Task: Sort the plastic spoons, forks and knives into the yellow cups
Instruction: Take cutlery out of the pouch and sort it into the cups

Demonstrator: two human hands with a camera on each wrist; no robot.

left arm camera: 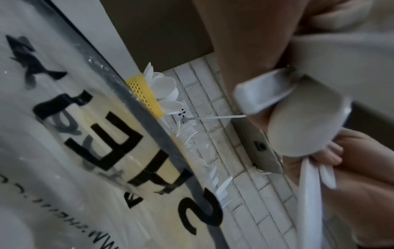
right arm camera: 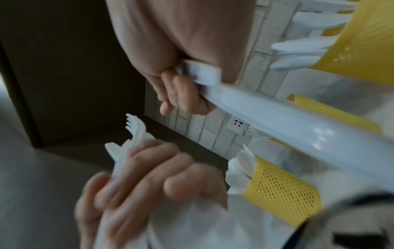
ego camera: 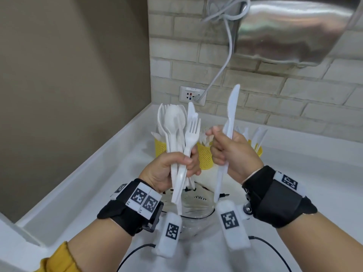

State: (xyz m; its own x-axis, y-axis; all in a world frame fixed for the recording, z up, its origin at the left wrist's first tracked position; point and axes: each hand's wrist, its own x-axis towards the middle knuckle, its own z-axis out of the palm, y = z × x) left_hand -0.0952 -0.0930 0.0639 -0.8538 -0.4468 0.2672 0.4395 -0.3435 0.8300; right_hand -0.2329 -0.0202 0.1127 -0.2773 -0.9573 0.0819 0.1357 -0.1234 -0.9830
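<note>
My left hand [ego camera: 184, 162] grips a bundle of white plastic cutlery [ego camera: 181, 126], several spoons, forks and a knife, heads up. Beside it my right hand [ego camera: 221, 148] holds a single white knife [ego camera: 231, 107] upright, blade pointing up; its handle [right arm camera: 277, 118] crosses the right wrist view. Behind the hands stand three yellow mesh cups: the left cup [ego camera: 159, 148] holds spoons, the middle cup [ego camera: 205, 157] forks, the right cup [ego camera: 258, 149] knives. Both hands hover over a clear bowl [ego camera: 196, 210] with black lettering [left arm camera: 106, 134].
The cups stand on a white counter [ego camera: 314, 169] in a corner, with a beige wall to the left and a brick wall behind. A wall outlet [ego camera: 192, 95] has a grey cable running up to a metal appliance [ego camera: 294, 26] overhead.
</note>
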